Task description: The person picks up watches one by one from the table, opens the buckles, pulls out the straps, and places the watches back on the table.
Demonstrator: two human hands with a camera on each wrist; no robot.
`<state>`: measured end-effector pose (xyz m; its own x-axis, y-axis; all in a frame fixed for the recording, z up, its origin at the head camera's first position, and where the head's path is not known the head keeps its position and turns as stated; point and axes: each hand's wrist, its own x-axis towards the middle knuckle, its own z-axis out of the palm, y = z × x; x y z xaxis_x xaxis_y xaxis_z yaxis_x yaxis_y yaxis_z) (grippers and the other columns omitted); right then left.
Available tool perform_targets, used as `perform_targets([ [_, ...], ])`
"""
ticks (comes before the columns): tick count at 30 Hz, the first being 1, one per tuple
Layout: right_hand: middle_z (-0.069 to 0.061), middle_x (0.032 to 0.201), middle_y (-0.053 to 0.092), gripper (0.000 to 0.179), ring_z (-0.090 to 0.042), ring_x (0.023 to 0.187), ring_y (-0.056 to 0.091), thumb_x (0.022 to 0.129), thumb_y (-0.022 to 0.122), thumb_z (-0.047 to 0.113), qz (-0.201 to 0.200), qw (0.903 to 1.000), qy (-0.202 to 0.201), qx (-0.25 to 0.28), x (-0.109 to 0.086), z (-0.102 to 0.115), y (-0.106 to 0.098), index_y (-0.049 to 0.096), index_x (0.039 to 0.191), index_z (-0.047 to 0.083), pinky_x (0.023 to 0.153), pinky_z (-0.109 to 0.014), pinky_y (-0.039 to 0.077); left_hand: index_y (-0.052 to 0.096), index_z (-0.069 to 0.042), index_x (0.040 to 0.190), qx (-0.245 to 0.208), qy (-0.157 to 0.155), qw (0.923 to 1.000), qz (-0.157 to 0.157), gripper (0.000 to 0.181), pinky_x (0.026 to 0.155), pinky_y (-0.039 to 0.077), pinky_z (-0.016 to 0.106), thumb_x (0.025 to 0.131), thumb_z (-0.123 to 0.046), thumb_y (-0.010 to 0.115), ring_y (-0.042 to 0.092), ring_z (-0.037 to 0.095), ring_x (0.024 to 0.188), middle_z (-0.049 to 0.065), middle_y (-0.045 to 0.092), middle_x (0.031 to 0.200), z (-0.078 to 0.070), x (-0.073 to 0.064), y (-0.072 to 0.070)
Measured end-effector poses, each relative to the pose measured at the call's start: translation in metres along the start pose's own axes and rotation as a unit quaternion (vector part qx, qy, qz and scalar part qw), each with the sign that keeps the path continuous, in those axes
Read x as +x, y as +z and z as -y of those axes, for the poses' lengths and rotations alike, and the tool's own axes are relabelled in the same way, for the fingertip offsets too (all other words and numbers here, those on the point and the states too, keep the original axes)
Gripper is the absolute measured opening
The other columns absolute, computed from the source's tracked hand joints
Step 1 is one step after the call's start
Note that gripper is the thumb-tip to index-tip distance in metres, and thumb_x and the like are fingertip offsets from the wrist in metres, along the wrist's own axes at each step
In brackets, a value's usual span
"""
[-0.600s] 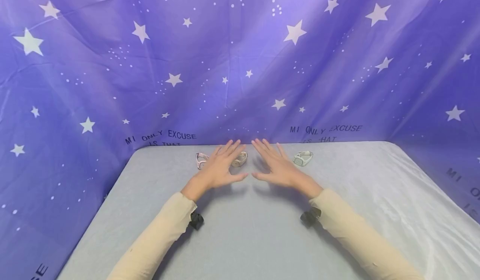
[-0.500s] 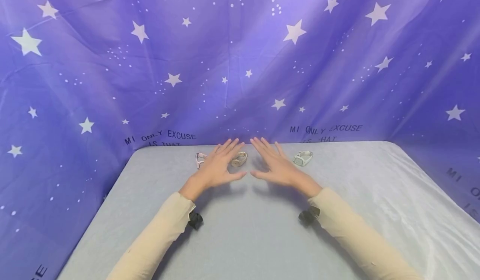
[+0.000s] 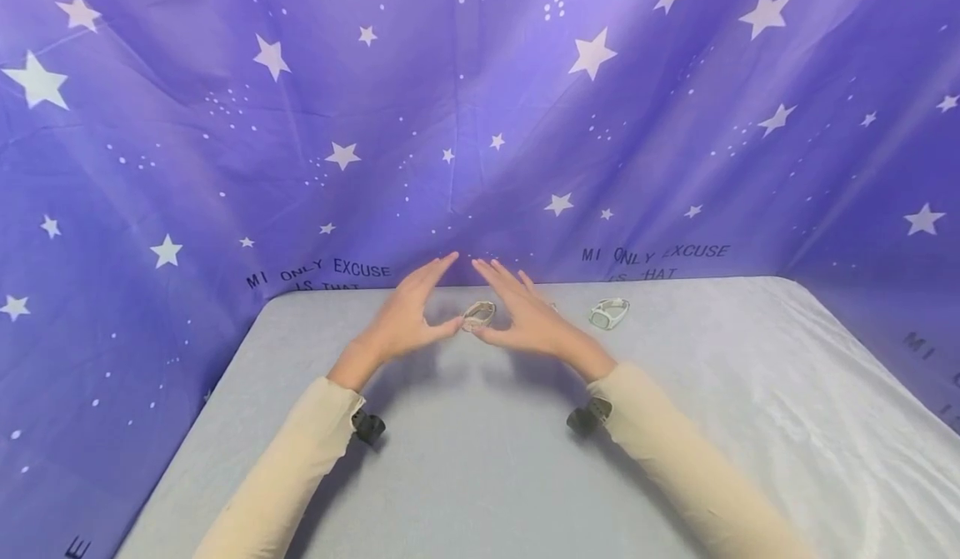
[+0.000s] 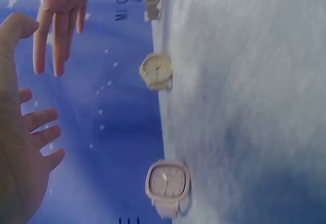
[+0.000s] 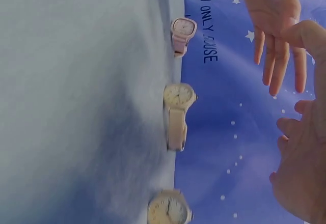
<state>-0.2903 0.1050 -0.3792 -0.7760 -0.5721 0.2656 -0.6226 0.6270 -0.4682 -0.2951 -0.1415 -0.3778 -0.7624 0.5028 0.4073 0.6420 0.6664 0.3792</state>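
Both hands are raised over the far part of the table, palms toward each other, holding nothing. In the head view the left hand [image 3: 405, 313] has its fingers reaching up and its thumb out toward the right hand [image 3: 528, 317], whose fingers are extended too. Between the two thumbs shows a beige wristwatch [image 3: 478, 315]. A pale wristwatch with a squarish case [image 3: 609, 314] stands right of the right hand. The left hand hides a pink square wristwatch [image 4: 168, 180], which the wrist views show. Another beige round wristwatch [image 5: 168, 208] is mostly behind the right hand in the head view.
The watches stand in a row near the back edge of a table with a light grey cloth [image 3: 480, 476]. Behind hangs a purple curtain [image 3: 457, 126] with white stars and black lettering. Black wrist cameras [image 3: 367, 426] are worn at the sleeve cuffs.
Both hands have shifted left and their fingertips have risen. The left hand has turned more edge-on, and its fingers bunch together. The right hand now covers another watch. The watches stay in place.
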Motion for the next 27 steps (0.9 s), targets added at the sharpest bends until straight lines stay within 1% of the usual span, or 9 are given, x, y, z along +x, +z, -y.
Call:
perform_targets([
  [4, -0.006, 0.172, 0.017, 0.098, -0.035, 0.159, 0.012, 0.090, 0.069, 0.047, -0.001, 0.9999, -0.008, 0.013, 0.016, 0.005, 0.005, 0.011, 0.165, 0.023, 0.126, -0.063, 0.000, 0.018, -0.025, 0.164, -0.026, -0.028, 0.9991, -0.019, 0.097, 0.120, 0.029, 0.064, 0.088, -0.044, 0.074, 0.032, 0.034, 0.153, 0.001, 0.029, 0.168, 0.012, -0.005, -0.013],
  [6, -0.006, 0.171, 0.018, 0.098, -0.034, 0.159, 0.013, 0.089, 0.069, 0.047, -0.003, 0.9999, -0.011, 0.012, 0.024, 0.007, 0.007, 0.013, 0.165, 0.023, 0.126, -0.064, 0.001, 0.019, -0.024, 0.164, -0.034, -0.045, 0.9981, -0.025, 0.096, 0.119, 0.030, 0.065, 0.088, -0.044, 0.075, 0.032, 0.033, 0.152, 0.002, 0.032, 0.167, 0.019, -0.008, -0.019],
  [9, -0.006, 0.171, 0.021, 0.097, -0.032, 0.159, 0.015, 0.088, 0.070, 0.047, -0.003, 0.9998, -0.016, 0.010, 0.034, 0.008, 0.012, 0.016, 0.164, 0.021, 0.127, -0.063, 0.002, 0.019, -0.023, 0.164, -0.038, -0.069, 0.9966, -0.023, 0.097, 0.118, 0.030, 0.068, 0.088, -0.043, 0.076, 0.033, 0.034, 0.151, 0.005, 0.036, 0.164, 0.030, -0.014, -0.025],
  [11, -0.006, 0.170, 0.023, 0.096, -0.031, 0.159, 0.015, 0.088, 0.071, 0.046, -0.002, 0.9998, -0.019, 0.007, 0.040, 0.009, 0.016, 0.018, 0.164, 0.020, 0.127, -0.063, 0.002, 0.020, -0.022, 0.163, -0.029, -0.085, 0.9958, -0.019, 0.096, 0.117, 0.031, 0.068, 0.088, -0.044, 0.076, 0.034, 0.035, 0.151, 0.006, 0.038, 0.163, 0.039, -0.019, -0.028],
  [16, -0.006, 0.169, 0.027, 0.095, -0.030, 0.159, 0.016, 0.087, 0.073, 0.043, 0.008, 0.9994, -0.029, -0.015, 0.055, 0.013, 0.025, 0.021, 0.163, 0.018, 0.127, -0.063, 0.003, 0.026, -0.014, 0.162, 0.010, -0.111, 0.9938, 0.000, 0.093, 0.117, 0.031, 0.068, 0.088, -0.045, 0.075, 0.036, 0.039, 0.148, 0.012, 0.042, 0.161, 0.061, -0.034, -0.033],
  [18, -0.007, 0.168, 0.029, 0.095, -0.031, 0.158, 0.017, 0.087, 0.073, 0.043, 0.013, 0.9990, -0.033, -0.026, 0.060, 0.014, 0.029, 0.023, 0.163, 0.017, 0.127, -0.063, 0.003, 0.028, -0.012, 0.161, 0.029, -0.122, 0.9920, 0.013, 0.092, 0.117, 0.031, 0.069, 0.087, -0.044, 0.074, 0.036, 0.041, 0.148, 0.015, 0.041, 0.160, 0.069, -0.039, -0.034],
  [21, -0.008, 0.167, 0.031, 0.093, -0.031, 0.158, 0.018, 0.087, 0.074, 0.041, 0.022, 0.9981, -0.038, -0.043, 0.068, 0.016, 0.036, 0.025, 0.162, 0.015, 0.128, -0.061, 0.004, 0.031, -0.011, 0.159, 0.053, -0.142, 0.9880, 0.031, 0.092, 0.116, 0.032, 0.068, 0.086, -0.044, 0.075, 0.036, 0.042, 0.147, 0.018, 0.041, 0.160, 0.079, -0.045, -0.034],
  [25, -0.011, 0.166, 0.032, 0.092, -0.031, 0.158, 0.019, 0.086, 0.076, 0.037, 0.035, 0.9970, -0.041, -0.056, 0.077, 0.018, 0.045, 0.028, 0.160, 0.010, 0.128, -0.059, 0.003, 0.034, -0.010, 0.158, 0.079, -0.151, 0.9840, 0.052, 0.091, 0.118, 0.030, 0.068, 0.084, -0.046, 0.074, 0.037, 0.044, 0.146, 0.021, 0.042, 0.158, 0.089, -0.050, -0.033],
  [27, -0.011, 0.166, 0.032, 0.093, -0.031, 0.158, 0.020, 0.085, 0.077, 0.037, 0.043, 0.9961, -0.041, -0.066, 0.082, 0.019, 0.049, 0.028, 0.160, 0.010, 0.129, -0.058, 0.003, 0.035, -0.008, 0.157, 0.093, -0.146, 0.9829, 0.062, 0.091, 0.119, 0.029, 0.067, 0.085, -0.047, 0.073, 0.037, 0.045, 0.146, 0.022, 0.043, 0.158, 0.093, -0.051, -0.031],
])
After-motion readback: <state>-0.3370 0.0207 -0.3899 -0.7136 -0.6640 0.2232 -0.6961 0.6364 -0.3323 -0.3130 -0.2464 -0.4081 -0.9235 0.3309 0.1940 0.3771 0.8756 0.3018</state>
